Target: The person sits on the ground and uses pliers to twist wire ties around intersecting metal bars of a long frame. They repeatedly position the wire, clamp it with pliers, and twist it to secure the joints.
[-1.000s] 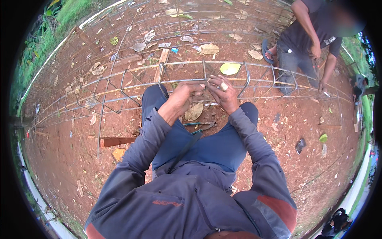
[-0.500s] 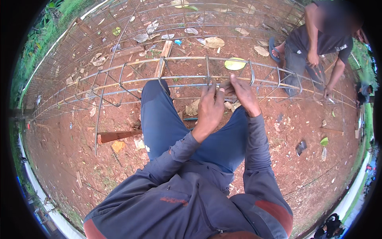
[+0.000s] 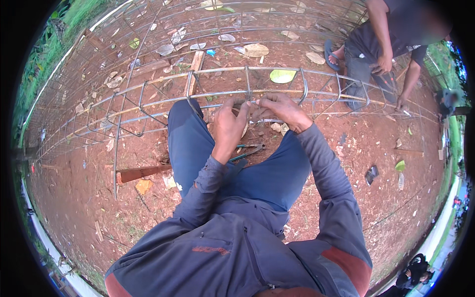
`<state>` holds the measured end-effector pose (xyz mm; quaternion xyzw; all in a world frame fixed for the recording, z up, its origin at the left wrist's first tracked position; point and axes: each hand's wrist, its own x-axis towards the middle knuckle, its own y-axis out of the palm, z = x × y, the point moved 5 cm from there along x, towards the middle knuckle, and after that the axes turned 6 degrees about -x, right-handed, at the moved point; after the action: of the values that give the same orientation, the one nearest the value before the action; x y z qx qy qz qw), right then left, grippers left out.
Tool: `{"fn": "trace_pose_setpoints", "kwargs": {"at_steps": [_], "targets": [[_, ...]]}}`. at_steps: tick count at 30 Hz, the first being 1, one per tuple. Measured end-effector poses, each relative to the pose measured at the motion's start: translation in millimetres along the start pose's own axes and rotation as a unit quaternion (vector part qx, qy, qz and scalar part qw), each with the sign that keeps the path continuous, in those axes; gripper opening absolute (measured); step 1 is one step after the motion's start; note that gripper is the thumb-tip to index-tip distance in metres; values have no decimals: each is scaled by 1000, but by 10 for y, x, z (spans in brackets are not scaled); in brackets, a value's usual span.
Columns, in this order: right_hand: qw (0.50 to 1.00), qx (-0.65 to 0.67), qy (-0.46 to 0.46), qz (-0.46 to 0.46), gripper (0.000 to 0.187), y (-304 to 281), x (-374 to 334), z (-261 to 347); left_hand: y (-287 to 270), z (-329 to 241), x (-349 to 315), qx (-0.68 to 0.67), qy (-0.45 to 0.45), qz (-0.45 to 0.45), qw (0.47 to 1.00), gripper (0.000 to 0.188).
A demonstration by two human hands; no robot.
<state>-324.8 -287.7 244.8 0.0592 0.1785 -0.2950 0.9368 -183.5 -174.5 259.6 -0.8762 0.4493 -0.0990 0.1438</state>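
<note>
A long cage of thin steel reinforcing bars [image 3: 305,85] with bent stirrups runs across in front of my knees. My left hand [image 3: 228,126] is at its near side, fingers curled and thumb pressed in beside a stirrup. Facing it from the right, my right hand [image 3: 284,110] has its thumb and fingers pinched together at the same joint. The fingertips of both hands nearly meet there; whatever thin piece they grip is too small to make out. On the soil between my legs lie pliers [image 3: 260,147] with green handles, partly hidden by my left forearm.
A wood piece [image 3: 196,64] lies under the cage, and a reddish timber [image 3: 141,173] beside my left leg. One loose bar [image 3: 118,133] crosses the cage at left. A co-worker [image 3: 363,54] crouches at the far right end. More bar mesh [image 3: 237,27] stands beyond.
My right hand has come down and turned flatter, its raised fingers now bent to the joint. My left hand has drawn slightly nearer to me. More of the pliers shows.
</note>
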Motion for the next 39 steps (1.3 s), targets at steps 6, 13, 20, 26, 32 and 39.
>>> {"fn": "trace_pose_setpoints", "kwargs": {"at_steps": [6, 13, 20, 26, 32, 39], "targets": [[981, -183, -42, -56, 38, -115, 56, 60, 98, 26, 195, -77, -79, 39, 993, 38], [896, -392, -117, -174, 34, 44, -134, 345, 169, -31, 172, -201, -206, 109, 951, 32], [783, -526, -203, -263, 20, 39, -221, 353, 184, 110, 273, -33, 16, 10, 999, 27], [754, -542, -228, -292, 17, 97, -226, 151, 153, -87, 139, 236, 271, -42, 932, 24], [786, -447, -235, -357, 14, 182, -185, -96, -63, -225, 301, 299, 484, 58, 821, 29], [917, -39, -181, -353, 16, 632, 127, -730, -110, -296, 576, 325, 521, 230, 755, 23]]}}
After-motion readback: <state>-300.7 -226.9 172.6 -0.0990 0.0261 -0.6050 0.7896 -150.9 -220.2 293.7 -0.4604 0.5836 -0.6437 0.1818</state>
